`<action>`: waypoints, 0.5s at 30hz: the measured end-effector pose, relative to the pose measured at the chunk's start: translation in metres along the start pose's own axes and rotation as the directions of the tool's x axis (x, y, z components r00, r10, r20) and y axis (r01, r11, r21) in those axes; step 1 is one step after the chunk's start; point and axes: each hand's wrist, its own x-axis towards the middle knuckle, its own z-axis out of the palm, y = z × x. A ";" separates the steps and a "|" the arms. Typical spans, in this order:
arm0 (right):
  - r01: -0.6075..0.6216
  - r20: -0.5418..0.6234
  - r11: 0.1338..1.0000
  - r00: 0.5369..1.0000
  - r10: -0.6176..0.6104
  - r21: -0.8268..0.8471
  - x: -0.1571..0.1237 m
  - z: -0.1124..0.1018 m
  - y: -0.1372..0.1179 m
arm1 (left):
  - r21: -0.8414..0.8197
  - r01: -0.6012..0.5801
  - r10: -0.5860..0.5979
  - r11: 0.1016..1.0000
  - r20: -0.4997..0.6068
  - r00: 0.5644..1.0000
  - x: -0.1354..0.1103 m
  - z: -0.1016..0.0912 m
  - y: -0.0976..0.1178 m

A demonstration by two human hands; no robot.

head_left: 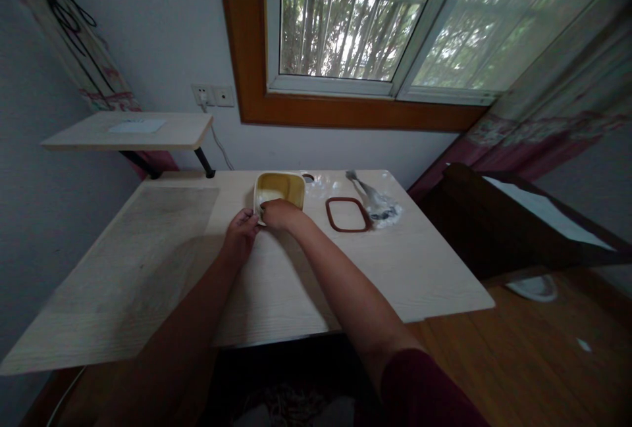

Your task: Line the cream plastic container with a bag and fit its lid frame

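A square container (280, 183) with rounded corners, a pale rim and a yellowish inside stands at the back of the table. My left hand (241, 231) grips its near left corner from outside, fingers and thumb closed on the wall. Inside that same corner, the curled fingers of my right hand (280, 214) press down close to the left fingertips; what they hold, if anything, is hidden. To the right lies a brown rounded-square ring or lid rim (345, 230), with the tabletop's colour showing through its middle. A crumpled clear plastic bag (380, 206) touches its right side.
The light wooden table (395, 269) has a round cable hole (308, 178) behind the container. A raised shelf (162, 141) on black legs rises at the back left. Dark furniture (503, 223) stands to the right, below a window (360, 19).
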 end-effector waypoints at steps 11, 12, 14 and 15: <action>-0.068 0.121 0.998 0.990 0.066 0.006 0.023 -0.007 0.000 | 0.019 0.034 -0.033 0.999 -0.053 0.998 0.000 -0.002 -0.001; -0.065 0.126 0.998 0.990 0.063 0.007 0.023 -0.008 -0.001 | 0.022 0.030 -0.029 0.999 -0.069 0.997 0.001 -0.002 -0.001; -0.064 0.133 0.998 0.989 0.062 0.007 0.024 -0.009 -0.006 | 0.028 0.017 -0.014 0.999 -0.091 0.996 0.001 -0.001 0.000; -0.069 0.132 0.998 0.989 0.068 0.005 0.024 -0.010 -0.007 | 0.029 0.004 -0.001 1.000 -0.096 0.995 0.001 -0.001 0.001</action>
